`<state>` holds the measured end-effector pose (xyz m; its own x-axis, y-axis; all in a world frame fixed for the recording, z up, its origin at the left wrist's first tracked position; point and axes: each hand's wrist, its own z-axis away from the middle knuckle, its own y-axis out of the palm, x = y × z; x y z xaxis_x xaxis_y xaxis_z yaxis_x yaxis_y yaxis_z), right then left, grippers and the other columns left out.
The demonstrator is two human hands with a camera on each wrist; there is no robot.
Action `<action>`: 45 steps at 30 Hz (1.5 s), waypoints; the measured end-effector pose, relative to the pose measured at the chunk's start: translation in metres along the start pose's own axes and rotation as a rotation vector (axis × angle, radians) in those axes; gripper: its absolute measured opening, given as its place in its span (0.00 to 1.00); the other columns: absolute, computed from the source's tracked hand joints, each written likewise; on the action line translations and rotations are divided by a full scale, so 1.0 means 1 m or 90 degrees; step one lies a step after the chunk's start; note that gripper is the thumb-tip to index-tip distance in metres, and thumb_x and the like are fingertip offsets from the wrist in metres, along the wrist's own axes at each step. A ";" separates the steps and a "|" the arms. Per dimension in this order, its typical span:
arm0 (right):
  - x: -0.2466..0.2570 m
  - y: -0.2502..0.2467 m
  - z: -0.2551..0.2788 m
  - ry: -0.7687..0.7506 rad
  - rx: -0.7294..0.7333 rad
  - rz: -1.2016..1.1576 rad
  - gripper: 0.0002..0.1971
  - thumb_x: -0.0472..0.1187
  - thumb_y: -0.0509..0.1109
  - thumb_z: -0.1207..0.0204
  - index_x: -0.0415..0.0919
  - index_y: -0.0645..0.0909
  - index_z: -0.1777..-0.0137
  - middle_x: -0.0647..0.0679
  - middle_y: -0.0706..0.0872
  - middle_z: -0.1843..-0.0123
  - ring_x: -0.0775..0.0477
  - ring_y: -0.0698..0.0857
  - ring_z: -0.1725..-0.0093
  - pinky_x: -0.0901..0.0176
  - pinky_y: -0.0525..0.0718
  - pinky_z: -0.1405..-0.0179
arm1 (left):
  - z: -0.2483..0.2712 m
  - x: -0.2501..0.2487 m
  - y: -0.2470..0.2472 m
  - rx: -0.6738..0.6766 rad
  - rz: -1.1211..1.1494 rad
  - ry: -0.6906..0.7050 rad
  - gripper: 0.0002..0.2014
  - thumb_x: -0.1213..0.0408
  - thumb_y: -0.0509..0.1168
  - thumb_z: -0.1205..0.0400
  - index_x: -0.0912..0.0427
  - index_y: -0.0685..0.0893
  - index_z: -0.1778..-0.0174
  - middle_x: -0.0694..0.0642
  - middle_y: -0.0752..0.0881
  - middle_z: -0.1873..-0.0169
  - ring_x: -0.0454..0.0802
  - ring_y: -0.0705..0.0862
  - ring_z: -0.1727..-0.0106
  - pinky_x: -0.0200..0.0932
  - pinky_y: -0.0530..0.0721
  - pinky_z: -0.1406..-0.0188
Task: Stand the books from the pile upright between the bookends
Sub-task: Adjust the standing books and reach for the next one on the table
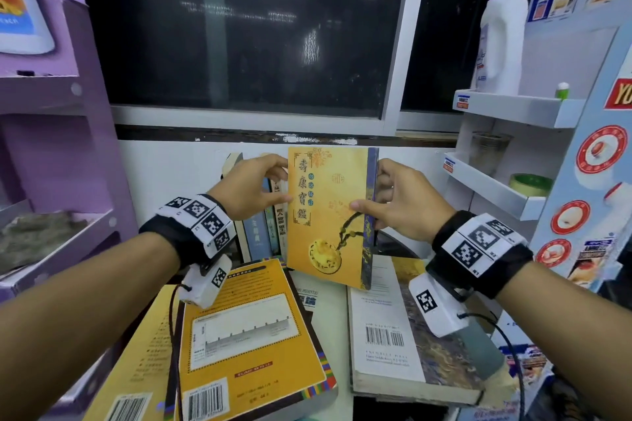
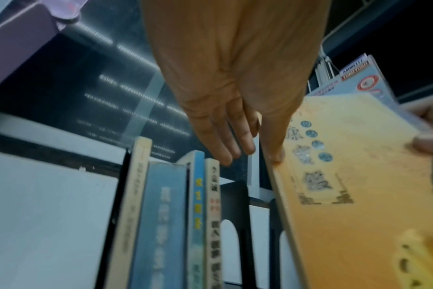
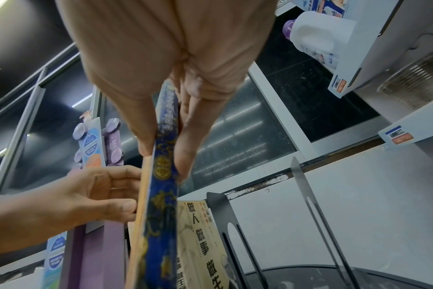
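A yellow book [image 1: 328,215] with a blue spine [image 3: 161,205] is upright in the air, held by both hands. My left hand [image 1: 285,181] pinches its left edge, thumb on the front cover [image 2: 346,195] and fingers behind. On the spine side, my right hand [image 1: 369,191] pinches it between thumb and fingers. Several books [image 1: 270,225] stand upright just behind and left of it, against a black bookend [image 2: 235,205]. A second black bookend [image 3: 302,187] stands apart to the right. Below lies the pile: an orange book [image 1: 246,335], a white book [image 1: 325,301] and a grey one [image 1: 386,328].
A purple shelf unit [image 1: 51,113] crowds the left side. On the right, a white shelf unit [image 1: 513,106] carries a white bottle with a purple cap [image 1: 499,37] and a green tape roll [image 1: 530,183]. A dark window [image 1: 239,27] lies behind the books.
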<state>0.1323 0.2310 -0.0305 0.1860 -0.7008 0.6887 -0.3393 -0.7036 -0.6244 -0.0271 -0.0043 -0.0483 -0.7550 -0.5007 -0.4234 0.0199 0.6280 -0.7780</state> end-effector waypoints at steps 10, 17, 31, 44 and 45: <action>0.010 0.029 -0.027 -0.028 -0.093 0.141 0.22 0.50 0.81 0.28 0.49 0.75 0.40 0.52 0.88 0.46 0.42 0.87 0.45 0.39 0.89 0.48 | -0.027 0.039 -0.008 0.052 -0.263 0.000 0.45 0.44 0.77 0.26 0.53 0.65 0.15 0.52 0.66 0.16 0.52 0.62 0.15 0.55 0.65 0.16; 0.021 0.045 -0.044 -0.022 -0.118 0.189 0.21 0.47 0.81 0.27 0.45 0.74 0.41 0.55 0.85 0.49 0.51 0.86 0.50 0.49 0.91 0.53 | -0.043 0.055 0.000 0.107 -0.300 0.003 0.49 0.39 0.75 0.27 0.54 0.62 0.14 0.52 0.60 0.13 0.53 0.57 0.13 0.57 0.61 0.15; 0.026 0.060 -0.059 -0.022 -0.100 0.229 0.20 0.46 0.79 0.25 0.44 0.73 0.42 0.53 0.82 0.50 0.54 0.81 0.53 0.77 0.72 0.72 | -0.049 0.066 0.005 0.073 -0.307 0.021 0.34 0.37 0.73 0.26 0.45 0.76 0.27 0.45 0.84 0.34 0.51 0.83 0.37 0.48 0.80 0.49; 0.033 0.082 -0.091 -0.023 -0.086 0.274 0.20 0.43 0.78 0.24 0.39 0.73 0.40 0.46 0.85 0.45 0.52 0.81 0.53 0.73 0.72 0.72 | -0.046 0.071 0.008 0.032 -0.308 0.026 0.34 0.35 0.73 0.27 0.43 0.77 0.28 0.45 0.85 0.35 0.52 0.85 0.39 0.44 0.75 0.53; 0.032 0.086 -0.094 -0.021 -0.086 0.277 0.20 0.43 0.78 0.24 0.39 0.72 0.40 0.45 0.85 0.44 0.50 0.81 0.53 0.72 0.73 0.72 | -0.046 0.071 0.009 0.027 -0.313 0.028 0.35 0.35 0.73 0.27 0.43 0.76 0.26 0.45 0.85 0.34 0.53 0.84 0.38 0.44 0.74 0.53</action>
<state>0.0227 0.1591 -0.0270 0.0284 -0.9327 0.3595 -0.5088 -0.3231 -0.7980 -0.1108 -0.0072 -0.0641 -0.7082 -0.7058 0.0172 -0.3195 0.2987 -0.8993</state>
